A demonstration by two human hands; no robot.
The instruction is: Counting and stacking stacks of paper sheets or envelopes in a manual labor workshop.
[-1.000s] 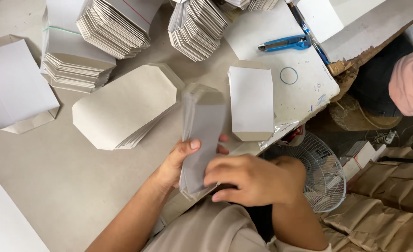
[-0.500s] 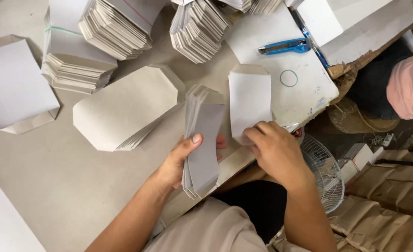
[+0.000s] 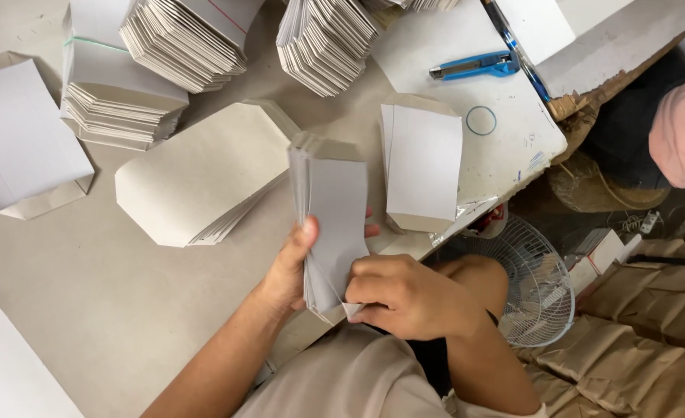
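A stack of grey card blanks (image 3: 333,209) is gripped upright by the left hand (image 3: 290,267) while its lower corner is pinched by the right hand (image 3: 404,298), one small pile (image 3: 423,166) already laid just right of it, bigger bundles (image 3: 180,39) untouched beyond.

Pretty cramped up top: banded card bundles (image 3: 126,93) and fanned stacks (image 3: 327,42) wall off the far side of the table (image 3: 87,310). A slanted pile (image 3: 195,178) sits left of the hands, a smaller pile (image 3: 422,162) right. Bare tabletop lies lower left. A box cutter (image 3: 474,66) and rubber band (image 3: 481,120) lie far right.
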